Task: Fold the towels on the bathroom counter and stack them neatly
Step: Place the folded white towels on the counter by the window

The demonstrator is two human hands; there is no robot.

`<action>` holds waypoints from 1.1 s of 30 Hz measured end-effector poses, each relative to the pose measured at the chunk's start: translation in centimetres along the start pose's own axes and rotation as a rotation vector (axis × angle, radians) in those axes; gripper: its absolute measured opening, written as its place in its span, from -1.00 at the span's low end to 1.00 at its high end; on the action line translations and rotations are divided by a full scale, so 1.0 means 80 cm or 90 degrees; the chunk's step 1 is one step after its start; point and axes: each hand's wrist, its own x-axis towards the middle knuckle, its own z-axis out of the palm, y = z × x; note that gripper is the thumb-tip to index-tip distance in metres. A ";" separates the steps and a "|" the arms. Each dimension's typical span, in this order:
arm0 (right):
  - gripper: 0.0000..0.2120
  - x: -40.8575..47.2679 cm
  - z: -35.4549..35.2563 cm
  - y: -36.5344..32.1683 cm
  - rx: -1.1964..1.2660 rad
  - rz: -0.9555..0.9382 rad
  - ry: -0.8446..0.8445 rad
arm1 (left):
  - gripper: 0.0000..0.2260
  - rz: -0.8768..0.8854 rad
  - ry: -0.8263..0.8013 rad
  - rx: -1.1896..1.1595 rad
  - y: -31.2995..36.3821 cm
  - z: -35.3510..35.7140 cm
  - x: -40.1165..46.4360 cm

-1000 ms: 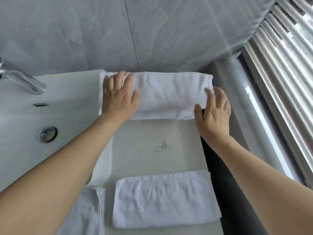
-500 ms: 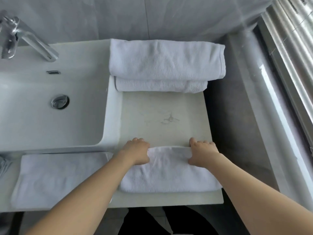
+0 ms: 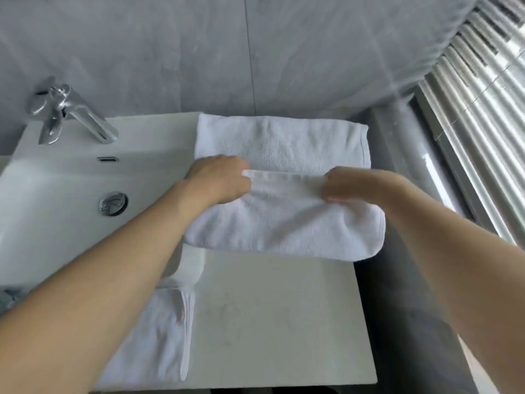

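A soft, fluffy white folded towel [image 3: 284, 220] hangs between both hands. The left hand [image 3: 218, 180] and right hand [image 3: 352, 186] each pinch its top edge, above the smooth pale surface [image 3: 278, 322], just before the towel stack [image 3: 281, 140].

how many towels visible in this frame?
3 that I can tell apart: a folded towel on the counter against the wall, a held towel gripped by the left hand and right hand, a front towel by the sink. The far one may hide more layers.
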 end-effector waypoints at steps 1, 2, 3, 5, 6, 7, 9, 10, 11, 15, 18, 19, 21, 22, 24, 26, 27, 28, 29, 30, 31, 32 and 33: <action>-0.90 0.002 -0.028 -0.004 0.003 0.007 0.036 | -0.92 0.000 0.030 0.016 -0.003 -0.024 0.017; -0.89 0.004 -0.055 -0.008 0.000 0.011 0.072 | -0.92 0.003 0.059 0.030 -0.005 -0.046 0.035; -0.90 0.010 -0.079 -0.011 -0.007 0.012 0.106 | -0.91 0.006 0.082 0.040 -0.007 -0.065 0.054; -0.93 0.029 -0.117 -0.018 -0.029 0.017 0.158 | -0.89 0.005 0.111 0.056 -0.010 -0.093 0.095; -0.87 0.044 -0.131 -0.021 -0.029 0.029 0.173 | -0.88 -0.001 0.126 0.061 -0.011 -0.100 0.116; -0.75 0.063 -0.142 -0.022 -0.019 0.046 0.185 | -0.88 -0.008 0.148 0.068 -0.014 -0.101 0.137; -0.50 0.101 -0.147 -0.022 0.000 0.078 0.247 | -0.81 -0.020 0.180 0.090 -0.022 -0.084 0.172; -0.44 0.120 -0.140 -0.021 -0.023 0.081 0.286 | -0.70 -0.025 0.181 0.104 -0.027 -0.067 0.185; -0.39 0.135 -0.125 -0.019 -0.059 0.066 0.309 | -0.62 -0.021 0.183 0.102 -0.032 -0.044 0.195; -0.44 0.163 -0.038 -0.007 -0.080 -0.084 0.411 | -0.55 0.024 0.239 0.003 -0.040 0.053 0.194; -0.42 0.174 -0.005 0.000 -0.102 -0.083 0.501 | -0.55 0.020 0.343 0.026 -0.042 0.090 0.187; -0.40 0.177 0.000 0.001 -0.100 -0.079 0.503 | -0.54 0.023 0.355 0.031 -0.044 0.096 0.188; -0.37 0.179 0.004 0.002 -0.103 -0.079 0.504 | -0.50 0.032 0.365 0.033 -0.046 0.100 0.190; -0.36 0.179 0.005 0.002 -0.110 -0.082 0.510 | -0.47 0.034 0.366 0.029 -0.047 0.101 0.190; -0.35 0.179 0.006 0.002 -0.119 -0.079 0.512 | -0.40 0.043 0.365 0.026 -0.046 0.102 0.192; -0.34 0.180 0.008 0.001 -0.124 -0.069 0.512 | -0.33 0.070 0.360 0.020 -0.048 0.102 0.194; -0.34 0.181 0.008 0.001 -0.128 -0.064 0.512 | -0.30 0.097 0.352 0.016 -0.051 0.101 0.194; -0.34 0.183 0.008 0.002 -0.132 -0.060 0.511 | -0.27 0.134 0.345 0.013 -0.054 0.099 0.194; -0.34 0.184 0.008 0.002 -0.133 -0.059 0.511 | -0.25 0.177 0.341 0.007 -0.058 0.098 0.192; -0.34 0.185 0.007 0.003 -0.132 -0.060 0.513 | -0.27 0.221 0.343 -0.004 -0.060 0.097 0.189; -0.34 0.185 0.007 0.003 -0.131 -0.061 0.514 | -0.31 0.261 0.348 -0.021 -0.063 0.097 0.185; -0.34 0.185 0.009 0.004 -0.132 -0.063 0.516 | -0.38 0.293 0.351 -0.036 -0.064 0.098 0.181; -0.34 0.185 0.009 0.005 -0.132 -0.063 0.518 | -0.43 0.317 0.352 -0.041 -0.065 0.097 0.177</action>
